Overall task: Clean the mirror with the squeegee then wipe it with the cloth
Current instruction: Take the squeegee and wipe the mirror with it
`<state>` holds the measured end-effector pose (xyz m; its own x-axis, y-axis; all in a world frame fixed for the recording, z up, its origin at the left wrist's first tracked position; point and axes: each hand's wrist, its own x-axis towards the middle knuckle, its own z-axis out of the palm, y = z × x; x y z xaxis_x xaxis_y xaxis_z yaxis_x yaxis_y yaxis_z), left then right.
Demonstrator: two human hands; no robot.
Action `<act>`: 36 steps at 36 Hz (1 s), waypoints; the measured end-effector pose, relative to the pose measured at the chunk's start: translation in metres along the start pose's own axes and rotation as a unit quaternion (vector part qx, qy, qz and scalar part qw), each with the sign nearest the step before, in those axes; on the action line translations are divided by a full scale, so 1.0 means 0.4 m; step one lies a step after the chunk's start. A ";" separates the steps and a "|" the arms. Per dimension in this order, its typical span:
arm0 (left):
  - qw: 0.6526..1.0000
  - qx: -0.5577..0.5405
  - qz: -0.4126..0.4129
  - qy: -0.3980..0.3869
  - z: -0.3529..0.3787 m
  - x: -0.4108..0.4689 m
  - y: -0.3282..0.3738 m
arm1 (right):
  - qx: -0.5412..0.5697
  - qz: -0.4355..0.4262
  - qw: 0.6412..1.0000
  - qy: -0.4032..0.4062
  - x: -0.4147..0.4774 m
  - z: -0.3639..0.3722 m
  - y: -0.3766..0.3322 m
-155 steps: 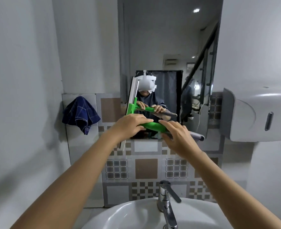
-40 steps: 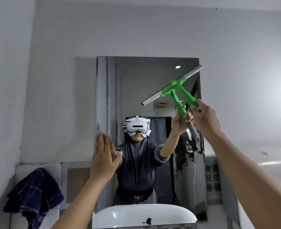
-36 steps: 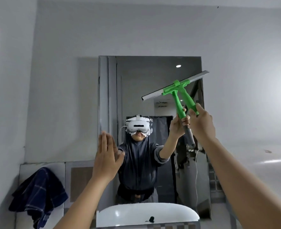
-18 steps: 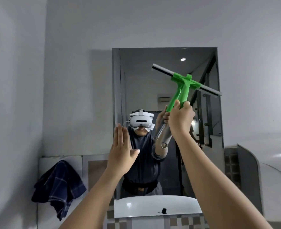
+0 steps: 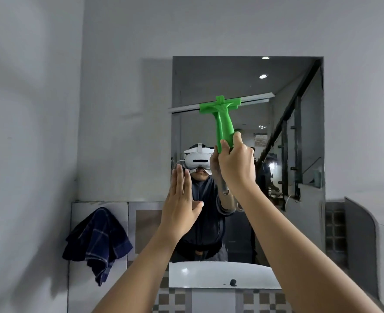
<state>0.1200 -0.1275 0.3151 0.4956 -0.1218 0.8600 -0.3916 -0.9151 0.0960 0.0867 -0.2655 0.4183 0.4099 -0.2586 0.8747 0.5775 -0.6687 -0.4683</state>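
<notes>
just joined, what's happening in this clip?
A person is cleaning a bathroom mirror. The right hand grips the green squeegee by its handle, blade roughly level across the upper part of the glass, its left end past the mirror's left edge. The left hand is open and flat, held up at the mirror's left edge. The dark blue cloth hangs on the tiled wall to the left, untouched, so the wiping step is not yet done.
</notes>
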 end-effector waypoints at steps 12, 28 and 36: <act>0.999 -0.005 -0.047 0.014 0.045 -0.036 0.033 | -0.122 -0.115 0.985 -0.031 0.032 -0.111 0.087; 0.999 0.001 -0.037 0.021 0.044 -0.038 0.034 | -0.233 -0.172 0.955 -0.066 0.120 -0.337 0.285; 0.997 0.035 -0.064 0.004 0.050 -0.033 0.027 | -0.218 -0.105 0.968 -0.073 0.099 -0.396 0.356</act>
<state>0.1249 -0.1436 0.2949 0.5319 0.0013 0.8468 -0.2699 -0.9476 0.1710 0.0734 -0.4813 0.4060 0.4294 -0.0052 0.9031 0.3198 -0.9343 -0.1574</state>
